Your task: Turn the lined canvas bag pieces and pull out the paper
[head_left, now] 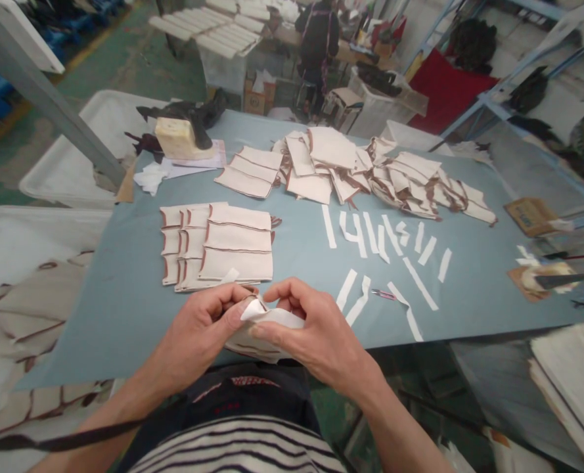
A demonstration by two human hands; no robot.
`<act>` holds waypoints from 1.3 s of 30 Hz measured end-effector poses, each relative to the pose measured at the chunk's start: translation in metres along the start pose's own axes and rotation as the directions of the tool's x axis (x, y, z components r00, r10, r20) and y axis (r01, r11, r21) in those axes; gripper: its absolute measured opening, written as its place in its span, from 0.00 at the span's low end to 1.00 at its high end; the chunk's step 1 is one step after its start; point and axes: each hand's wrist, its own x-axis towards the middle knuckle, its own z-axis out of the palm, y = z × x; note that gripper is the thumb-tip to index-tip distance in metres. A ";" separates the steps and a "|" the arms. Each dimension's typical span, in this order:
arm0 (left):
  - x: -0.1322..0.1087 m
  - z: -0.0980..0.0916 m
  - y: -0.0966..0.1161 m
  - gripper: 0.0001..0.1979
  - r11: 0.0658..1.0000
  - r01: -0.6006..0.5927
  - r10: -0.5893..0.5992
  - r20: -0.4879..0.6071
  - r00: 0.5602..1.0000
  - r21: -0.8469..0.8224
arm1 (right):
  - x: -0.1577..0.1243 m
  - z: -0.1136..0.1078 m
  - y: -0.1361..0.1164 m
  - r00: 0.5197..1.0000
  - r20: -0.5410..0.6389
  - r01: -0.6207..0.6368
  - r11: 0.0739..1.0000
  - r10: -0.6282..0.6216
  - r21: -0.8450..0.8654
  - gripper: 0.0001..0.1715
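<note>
Both hands meet at the near edge of a blue-grey table (124, 302). My left hand (198, 332) and my right hand (316, 332) pinch a cream fabric piece with a brown edge (267, 328) between thumbs and fingers, its white strip end folded up between the thumbs. Just beyond the hands lies a neat stack of like pieces (217, 246) in overlapping rows. To the right, several white strips (385, 240) lie scattered on the table, with a small pink-handled tool (383, 294) among them.
A loose heap of cream pieces (365, 171) spreads across the far side. A beige block (178, 138) sits far left by dark material. White trays (69, 164) flank the left. A person stands at a far bench (318, 36). A brush and board (542, 279) lie right.
</note>
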 end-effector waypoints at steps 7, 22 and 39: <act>-0.008 0.001 -0.001 0.15 0.998 -0.060 0.060 0.009 0.998 0.010 | -0.003 0.006 0.005 0.976 0.167 -0.193 0.922 0.143 0.337 0.18; -0.020 0.009 -0.009 0.20 0.996 0.040 -0.040 0.010 0.999 -0.074 | -0.031 0.010 0.010 0.941 -0.201 0.271 0.962 -0.272 -0.033 0.03; -0.027 0.005 0.002 0.18 0.981 -0.152 0.145 0.060 0.988 0.122 | -0.032 0.010 -0.003 0.984 0.050 -0.177 0.956 0.170 0.234 0.12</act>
